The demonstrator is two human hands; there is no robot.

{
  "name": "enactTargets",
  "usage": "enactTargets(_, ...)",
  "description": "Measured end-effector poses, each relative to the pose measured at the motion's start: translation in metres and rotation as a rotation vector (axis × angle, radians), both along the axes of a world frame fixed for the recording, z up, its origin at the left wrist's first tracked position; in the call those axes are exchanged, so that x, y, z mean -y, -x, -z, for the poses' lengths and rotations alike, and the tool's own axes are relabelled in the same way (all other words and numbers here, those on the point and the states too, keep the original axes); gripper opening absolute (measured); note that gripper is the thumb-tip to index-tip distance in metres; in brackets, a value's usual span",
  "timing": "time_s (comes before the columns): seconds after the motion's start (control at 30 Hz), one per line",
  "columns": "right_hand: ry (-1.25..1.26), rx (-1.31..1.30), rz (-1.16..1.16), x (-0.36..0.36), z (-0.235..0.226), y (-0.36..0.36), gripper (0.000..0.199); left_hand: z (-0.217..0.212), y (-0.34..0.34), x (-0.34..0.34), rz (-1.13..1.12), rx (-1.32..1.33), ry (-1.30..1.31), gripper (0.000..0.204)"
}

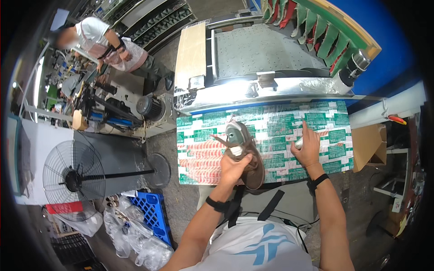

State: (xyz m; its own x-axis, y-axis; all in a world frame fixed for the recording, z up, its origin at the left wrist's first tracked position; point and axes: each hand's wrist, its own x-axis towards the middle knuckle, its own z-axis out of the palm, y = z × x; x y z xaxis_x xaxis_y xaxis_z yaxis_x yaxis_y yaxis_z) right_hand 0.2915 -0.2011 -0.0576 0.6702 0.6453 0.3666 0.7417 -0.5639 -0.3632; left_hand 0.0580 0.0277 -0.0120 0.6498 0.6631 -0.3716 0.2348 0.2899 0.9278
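A brown lace-up shoe (253, 165) is in my left hand (235, 168), with its toe toward me and its opening showing a green-grey lining. My fingers close around its side, with the thumb across its upper. Some white material (236, 150) shows at the shoe's opening. To the right, my right hand (309, 148) is partly closed over the table, its index finger stretched forward. A small whitish thing (299, 143) shows between its thumb and fingers; its kind is unclear. Beneath both hands lies the tabletop (282, 158), covered with green, white and red printed tape.
Beyond the table runs a conveyor (271, 54) with a metal front; green and red cloth strips (323, 31) hang at its right. A fan (74, 180), blue pallet (153, 212) and plastic bags (131, 235) stand left. A cardboard box (368, 144) is right. A person (108, 45) stands far left.
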Motion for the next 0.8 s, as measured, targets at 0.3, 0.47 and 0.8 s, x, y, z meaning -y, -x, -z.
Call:
enactTargets(0.3, -0.023, -0.009, 0.039, 0.005, -0.003, -0.016, 0.098, -0.137, -0.057, -0.172, 0.327, -0.004, -0.404, 0.044)
enactTargets(0.47, 0.018, -0.015, 0.035, 0.012, -0.006, -0.015, 0.097, -0.177, -0.181, -0.330, 0.566, -0.015, -0.745, 0.070)
enactTargets(0.8, 0.025, 0.014, 0.009, 0.003, -0.001, -0.011, 0.094, -0.041, -0.243, -0.449, 0.233, -0.241, -1.296, 0.089)
